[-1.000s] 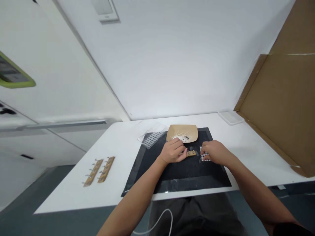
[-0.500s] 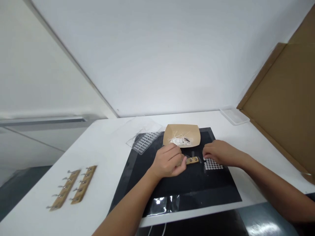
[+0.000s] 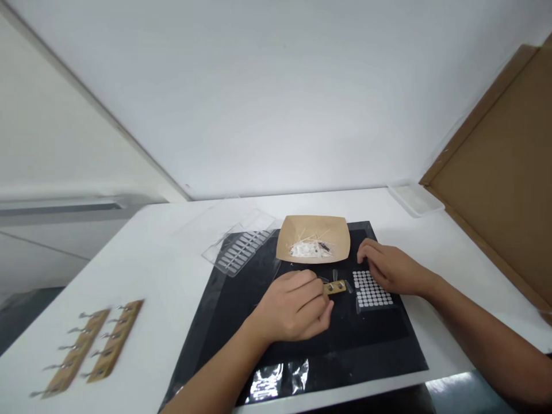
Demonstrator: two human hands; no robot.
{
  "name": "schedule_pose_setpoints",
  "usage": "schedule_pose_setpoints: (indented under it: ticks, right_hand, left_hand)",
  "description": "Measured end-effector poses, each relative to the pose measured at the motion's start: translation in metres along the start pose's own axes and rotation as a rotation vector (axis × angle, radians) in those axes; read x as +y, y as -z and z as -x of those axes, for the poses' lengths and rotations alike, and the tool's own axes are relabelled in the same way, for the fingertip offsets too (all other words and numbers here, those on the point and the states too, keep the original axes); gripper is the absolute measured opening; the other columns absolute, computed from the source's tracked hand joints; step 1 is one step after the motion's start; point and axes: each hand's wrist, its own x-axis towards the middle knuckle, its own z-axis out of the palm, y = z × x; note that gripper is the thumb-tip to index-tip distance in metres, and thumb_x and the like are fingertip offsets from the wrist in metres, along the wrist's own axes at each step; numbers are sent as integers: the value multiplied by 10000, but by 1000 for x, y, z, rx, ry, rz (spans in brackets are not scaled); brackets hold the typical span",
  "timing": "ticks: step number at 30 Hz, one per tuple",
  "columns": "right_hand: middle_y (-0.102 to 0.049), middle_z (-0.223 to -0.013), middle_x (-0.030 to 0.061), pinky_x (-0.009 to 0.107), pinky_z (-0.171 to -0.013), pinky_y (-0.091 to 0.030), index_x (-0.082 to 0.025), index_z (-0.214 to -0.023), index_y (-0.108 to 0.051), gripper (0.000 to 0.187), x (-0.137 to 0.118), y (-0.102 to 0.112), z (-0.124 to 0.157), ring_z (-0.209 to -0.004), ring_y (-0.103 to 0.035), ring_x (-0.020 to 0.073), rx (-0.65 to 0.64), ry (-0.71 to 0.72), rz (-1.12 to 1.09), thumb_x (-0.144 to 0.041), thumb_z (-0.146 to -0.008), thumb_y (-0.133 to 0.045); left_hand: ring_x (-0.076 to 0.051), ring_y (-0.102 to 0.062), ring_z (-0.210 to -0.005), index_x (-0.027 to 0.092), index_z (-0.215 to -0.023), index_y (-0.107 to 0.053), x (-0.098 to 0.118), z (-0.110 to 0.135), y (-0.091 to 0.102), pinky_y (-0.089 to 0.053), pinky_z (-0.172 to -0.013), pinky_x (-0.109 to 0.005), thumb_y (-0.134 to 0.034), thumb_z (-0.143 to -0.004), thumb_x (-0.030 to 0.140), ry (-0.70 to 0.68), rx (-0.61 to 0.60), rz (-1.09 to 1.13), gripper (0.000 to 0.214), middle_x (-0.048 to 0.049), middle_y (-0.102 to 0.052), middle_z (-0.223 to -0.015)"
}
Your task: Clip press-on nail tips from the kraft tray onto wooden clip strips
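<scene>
My left hand [image 3: 295, 307] lies curled on the black mat [image 3: 228, 299], fingers closed on one end of a small wooden strip with metal clips [image 3: 335, 286]. My right hand [image 3: 386, 266] rests just right of it, fingers bent down onto the top edge of a sheet of small white dots [image 3: 371, 289]; what the fingertips pinch, if anything, is hidden. A brown paper tray [image 3: 313, 240] with white bits and thin sticks sits just beyond both hands.
A clear plastic tray of pale oblong pieces [image 3: 240, 248] lies at the mat's far left corner. Two wooden strips with metal hooks [image 3: 89, 345] lie on the white table at left. A clear lid [image 3: 414, 199] and a large cardboard sheet [image 3: 504, 190] stand at right.
The view has tipped down and closer. My left hand slid back toward me along the wooden strip. My right hand shifted from beside the strip to the far edge of the dot sheet.
</scene>
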Motion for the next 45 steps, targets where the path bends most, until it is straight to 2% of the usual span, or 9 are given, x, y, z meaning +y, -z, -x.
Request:
schedule_pose_setpoints:
  ticks: [5, 12, 17, 22, 27, 45]
  right_hand:
    - [-615, -1133, 82, 330, -763, -466, -218, -1172, -634, 181, -1, -3, -1, -859, -619, 200, -70, 54, 63, -260, -1018, -547]
    - [-647, -1156, 89, 367, -788, -494, -225, -1207, -662, 449, -2, -6, -2, -916, -668, 254, -88, 2, 118, -599, -961, -683]
    - [-666, -1169, 74, 362, -767, -507, -250, -1212, -668, 387, -2, -12, -1, -872, -683, 237, -76, -71, 128, -545, -964, -706]
    - [-662, -1166, 59, 327, -734, -519, -262, -1175, -677, 299, -8, -14, 1, -881, -685, 219, -65, -142, 41, -453, -955, -742]
    - [-654, -1158, 41, 316, -718, -528, -258, -1148, -684, 256, -12, -14, 1, -798, -663, 172, -45, -180, -9, -377, -937, -767]
    - [-614, -1089, 31, 306, -719, -473, -246, -1055, -669, 126, -10, -16, -1, -830, -618, 179, -40, -97, -16, -303, -967, -740]
  left_hand:
    - [-158, -554, -669, 187, -775, -630, 2, 0, 1, -507, -610, -313, -724, -843, 128, -12, -1, 23, 130, -3, -606, -694]
    - [-160, -556, -676, 187, -719, -622, 9, -1, -1, -471, -567, -311, -743, -843, 169, -27, -22, 44, 174, 3, -589, -677]
    - [-158, -556, -679, 204, -689, -601, 11, -3, 2, -454, -548, -312, -742, -859, 200, -36, -35, 19, 221, 7, -580, -679]
    - [-147, -538, -655, 195, -663, -587, 11, -4, 2, -428, -537, -303, -719, -874, 203, -34, -27, 28, 248, 13, -557, -656]
    - [-145, -526, -654, 188, -665, -581, 11, -3, -2, -415, -547, -297, -718, -873, 198, -40, -39, 40, 249, 14, -542, -654]
    - [-147, -506, -638, 178, -649, -581, 11, -4, -4, -389, -539, -297, -701, -869, 181, -41, -47, 38, 251, 11, -531, -633]
